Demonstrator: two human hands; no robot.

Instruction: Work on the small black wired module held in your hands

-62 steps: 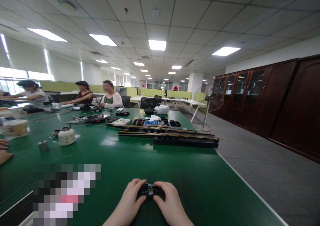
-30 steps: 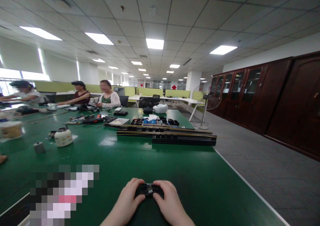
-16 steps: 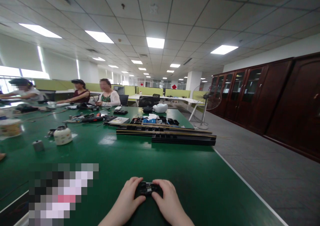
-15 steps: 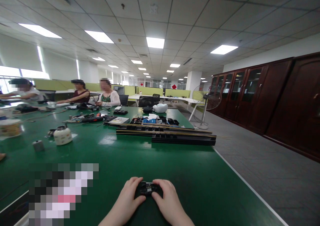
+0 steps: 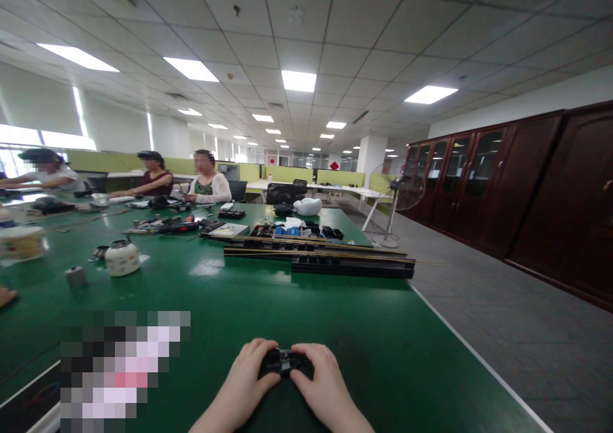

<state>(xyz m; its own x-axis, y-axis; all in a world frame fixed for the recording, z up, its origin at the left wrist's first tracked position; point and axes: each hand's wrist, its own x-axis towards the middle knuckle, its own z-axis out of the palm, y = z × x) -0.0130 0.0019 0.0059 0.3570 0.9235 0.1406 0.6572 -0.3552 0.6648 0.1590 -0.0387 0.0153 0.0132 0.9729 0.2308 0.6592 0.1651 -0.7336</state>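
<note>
Hands (image 5: 245, 374) both pinching small black part (image 5: 285, 361) | we're steadying it, seems like | next move needs even grip imo

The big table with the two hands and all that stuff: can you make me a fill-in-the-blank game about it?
1. The left hand and the right hand hold a small part that is mostly ____ in colour.
2. The top of the table is ____ in colour.
3. In the picture, the grey cylinder stands to the ____ of the white jar.
4. The long bars lie ____ from the camera than the two hands.

Missing words: black; green; left; farther.
</note>
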